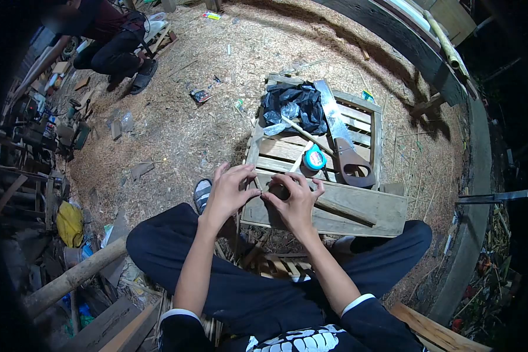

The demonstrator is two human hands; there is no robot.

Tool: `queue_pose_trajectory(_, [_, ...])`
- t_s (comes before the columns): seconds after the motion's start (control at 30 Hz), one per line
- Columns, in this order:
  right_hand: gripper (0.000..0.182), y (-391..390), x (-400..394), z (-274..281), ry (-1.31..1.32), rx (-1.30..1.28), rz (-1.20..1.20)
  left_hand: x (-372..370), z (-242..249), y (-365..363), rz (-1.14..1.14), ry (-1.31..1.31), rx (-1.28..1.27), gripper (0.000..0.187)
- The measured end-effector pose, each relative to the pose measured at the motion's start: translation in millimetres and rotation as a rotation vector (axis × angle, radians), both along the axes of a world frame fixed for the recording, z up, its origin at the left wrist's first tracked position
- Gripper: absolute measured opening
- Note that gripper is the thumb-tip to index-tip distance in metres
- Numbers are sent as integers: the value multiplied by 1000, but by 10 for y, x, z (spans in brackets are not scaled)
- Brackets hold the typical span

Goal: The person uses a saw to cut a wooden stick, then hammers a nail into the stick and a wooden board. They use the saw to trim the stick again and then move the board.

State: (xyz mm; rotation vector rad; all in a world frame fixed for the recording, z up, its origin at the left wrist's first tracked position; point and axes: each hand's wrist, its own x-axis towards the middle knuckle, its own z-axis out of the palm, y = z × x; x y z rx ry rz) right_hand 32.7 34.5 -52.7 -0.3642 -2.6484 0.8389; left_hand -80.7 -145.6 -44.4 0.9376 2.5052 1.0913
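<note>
My left hand (232, 189) and my right hand (293, 199) are close together over the near left end of a wooden board (387, 208). Thumbs and fingers curl into a pinch on both hands, and whatever they hold is too small or hidden to name. Right of my right hand, a narrow wooden strip (346, 212) lies on the board. Beyond it, a teal tape measure (314, 158) sits on a slatted wooden stand (376, 141). A handsaw (336, 120) with a brown handle, a thin wooden stick (305, 134) and a crumpled black plastic bag (308, 105) rest there too.
Wood shavings cover the ground (158, 123). Another person (114, 50) crouches at the upper left. Tools and scraps (70, 126) crowd the left side, with a round pole (79, 278) nearer me. A thick dark beam (405, 44) crosses the upper right.
</note>
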Motion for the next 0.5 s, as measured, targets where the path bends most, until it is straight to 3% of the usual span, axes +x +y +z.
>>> queue_pose_trajectory(0.5, [46, -17, 0, 69, -6, -12, -8, 4, -36, -13, -3, 22, -1, 45])
